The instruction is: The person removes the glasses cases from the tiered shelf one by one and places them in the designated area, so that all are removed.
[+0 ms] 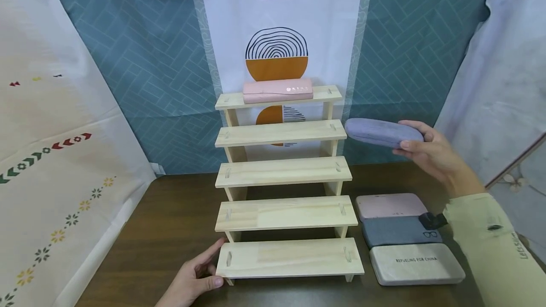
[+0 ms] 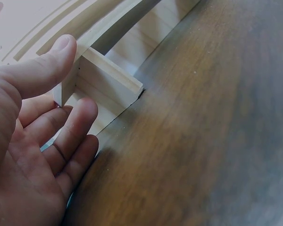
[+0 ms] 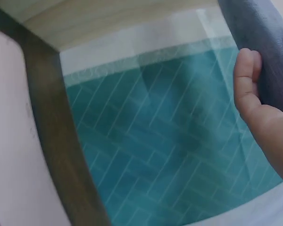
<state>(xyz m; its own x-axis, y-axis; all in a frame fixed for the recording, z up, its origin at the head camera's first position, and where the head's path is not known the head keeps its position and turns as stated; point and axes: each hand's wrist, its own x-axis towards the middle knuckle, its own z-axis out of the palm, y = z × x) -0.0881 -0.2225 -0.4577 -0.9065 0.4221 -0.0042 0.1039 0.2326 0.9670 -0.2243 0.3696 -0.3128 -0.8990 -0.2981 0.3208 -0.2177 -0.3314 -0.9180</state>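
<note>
A light wooden stand (image 1: 287,172) with several stepped shelves is in the middle of the head view. A pink glasses case (image 1: 278,91) lies on its top shelf. My right hand (image 1: 431,150) holds a blue-purple glasses case (image 1: 379,132) by its right end, raised beside the second shelf from the top. In the right wrist view my fingers (image 3: 247,77) press along the side of this case. My left hand (image 1: 194,274) grips the left end of the bottom shelf (image 1: 290,258). The left wrist view has the thumb (image 2: 61,52) against the shelf edge and the other fingers bent below.
Right of the stand, a pink case (image 1: 390,205), a blue-grey case (image 1: 396,231) and a white lettered case (image 1: 415,265) lie in a column on the dark wooden table (image 1: 170,221). Behind hangs a teal patterned cloth (image 1: 409,46); pale curtains flank both sides.
</note>
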